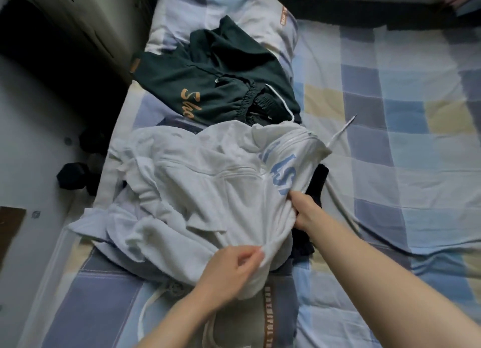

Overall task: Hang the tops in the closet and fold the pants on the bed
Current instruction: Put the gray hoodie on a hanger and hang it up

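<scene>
A white hoodie (208, 191) lies crumpled across the middle of the frame on the bed (390, 139), between the 2 hands and reaching up from them. The left hand (234, 267), at lower centre, pinches the hoodie's near edge between thumb and fingertips; the right hand (303, 212), just right of centre, has its fingers curled round the cloth below the blue lettering, so both hands are clamped on the same garment. The hoodie's long axis runs roughly from the lower left of the frame toward the upper right, where a white drawstring (341, 132) points away to the upper right. Above it, at upper centre, 1 dark green garment (203, 87) with orange lettering rests partly on 1 pillow (260, 11). A black garment (316, 181) shows beside the right hand, and 1 grey garment (234, 329) with a lettered stripe lies at the bottom under the left forearm. On the floor at the left sit dark dumbbells (74, 174); I cannot tell how many.
</scene>
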Demonstrator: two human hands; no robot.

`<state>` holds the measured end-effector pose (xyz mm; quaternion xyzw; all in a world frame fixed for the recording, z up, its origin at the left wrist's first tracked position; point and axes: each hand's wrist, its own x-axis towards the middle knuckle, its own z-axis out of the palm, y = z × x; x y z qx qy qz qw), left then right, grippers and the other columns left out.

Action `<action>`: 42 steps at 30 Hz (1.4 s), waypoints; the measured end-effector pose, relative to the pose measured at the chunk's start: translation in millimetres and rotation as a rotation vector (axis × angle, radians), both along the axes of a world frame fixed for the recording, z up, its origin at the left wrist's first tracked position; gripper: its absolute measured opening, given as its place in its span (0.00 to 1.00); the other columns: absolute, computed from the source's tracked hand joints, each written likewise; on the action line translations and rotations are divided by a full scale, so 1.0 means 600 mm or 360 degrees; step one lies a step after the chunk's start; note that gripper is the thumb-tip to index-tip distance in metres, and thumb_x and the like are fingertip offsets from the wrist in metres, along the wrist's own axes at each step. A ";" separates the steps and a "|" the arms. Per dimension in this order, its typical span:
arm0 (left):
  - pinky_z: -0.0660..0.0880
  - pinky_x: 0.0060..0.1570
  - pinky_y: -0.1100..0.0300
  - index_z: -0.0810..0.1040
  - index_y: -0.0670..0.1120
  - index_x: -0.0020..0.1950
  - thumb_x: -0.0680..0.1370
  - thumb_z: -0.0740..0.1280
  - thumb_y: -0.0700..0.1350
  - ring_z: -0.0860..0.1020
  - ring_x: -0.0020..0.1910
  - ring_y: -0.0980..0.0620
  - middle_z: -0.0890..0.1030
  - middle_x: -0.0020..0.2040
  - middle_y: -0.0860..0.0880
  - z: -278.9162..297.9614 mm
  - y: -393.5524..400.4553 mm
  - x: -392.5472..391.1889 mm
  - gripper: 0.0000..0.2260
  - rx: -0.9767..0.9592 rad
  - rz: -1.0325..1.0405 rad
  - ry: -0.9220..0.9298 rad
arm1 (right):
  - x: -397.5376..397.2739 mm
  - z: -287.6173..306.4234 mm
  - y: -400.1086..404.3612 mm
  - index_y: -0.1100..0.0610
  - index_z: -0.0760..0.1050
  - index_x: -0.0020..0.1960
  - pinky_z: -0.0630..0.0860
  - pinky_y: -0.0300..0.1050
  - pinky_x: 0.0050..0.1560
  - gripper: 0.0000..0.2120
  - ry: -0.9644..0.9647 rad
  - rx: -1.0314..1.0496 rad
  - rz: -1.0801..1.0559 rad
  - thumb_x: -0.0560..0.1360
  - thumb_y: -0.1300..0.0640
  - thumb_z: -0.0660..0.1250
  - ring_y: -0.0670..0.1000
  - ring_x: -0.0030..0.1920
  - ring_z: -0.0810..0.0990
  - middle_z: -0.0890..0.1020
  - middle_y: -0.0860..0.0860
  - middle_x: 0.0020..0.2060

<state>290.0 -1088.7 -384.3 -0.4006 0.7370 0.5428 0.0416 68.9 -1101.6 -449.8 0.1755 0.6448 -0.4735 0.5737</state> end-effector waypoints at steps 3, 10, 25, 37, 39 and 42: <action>0.67 0.38 0.61 0.73 0.59 0.41 0.80 0.60 0.58 0.77 0.42 0.55 0.79 0.41 0.55 0.042 0.036 0.021 0.10 -0.0034 -0.0066 -0.0084 | 0.010 0.051 0.036 0.65 0.75 0.64 0.75 0.55 0.60 0.16 -0.0006 -0.0059 -0.0208 0.77 0.62 0.62 0.61 0.57 0.79 0.80 0.62 0.57; 0.73 0.52 0.60 0.83 0.50 0.49 0.80 0.64 0.51 0.79 0.48 0.57 0.84 0.47 0.54 0.111 0.052 0.069 0.09 0.0057 -0.0108 -0.0371 | 0.041 0.263 0.147 0.59 0.74 0.65 0.75 0.57 0.61 0.17 0.0035 -0.0459 -0.0336 0.79 0.52 0.63 0.59 0.57 0.81 0.82 0.58 0.56; 0.80 0.38 0.56 0.77 0.50 0.51 0.73 0.70 0.62 0.84 0.42 0.45 0.82 0.51 0.44 0.422 0.067 0.012 0.17 0.1076 0.0626 -0.0133 | 0.299 0.598 0.407 0.52 0.83 0.43 0.71 0.32 0.41 0.05 0.0844 -0.0685 0.0413 0.71 0.55 0.69 0.39 0.40 0.77 0.82 0.43 0.37; 0.54 0.16 0.70 0.67 0.41 0.34 0.68 0.59 0.30 0.57 0.15 0.56 0.62 0.23 0.50 0.524 0.289 -0.028 0.07 0.1083 0.0552 -0.0162 | 0.375 0.701 0.634 0.63 0.77 0.61 0.76 0.45 0.56 0.18 0.0522 -0.0672 -0.0050 0.71 0.62 0.70 0.55 0.56 0.80 0.82 0.58 0.56; 0.54 0.16 0.69 0.68 0.43 0.31 0.63 0.61 0.31 0.57 0.15 0.55 0.61 0.19 0.51 0.566 0.326 -0.035 0.08 0.0993 0.0451 -0.0136 | 0.391 0.709 0.675 0.63 0.75 0.62 0.74 0.49 0.60 0.21 0.0461 -0.0647 -0.0133 0.72 0.57 0.71 0.57 0.58 0.79 0.80 0.60 0.59; 0.57 0.20 0.66 0.76 0.53 0.32 0.56 0.64 0.35 0.61 0.18 0.52 0.63 0.22 0.50 0.632 0.395 -0.048 0.13 0.0850 0.0105 -0.0040 | 0.406 0.712 0.730 0.64 0.75 0.61 0.71 0.57 0.64 0.28 0.0258 -0.0631 -0.0669 0.72 0.43 0.70 0.61 0.56 0.77 0.78 0.64 0.59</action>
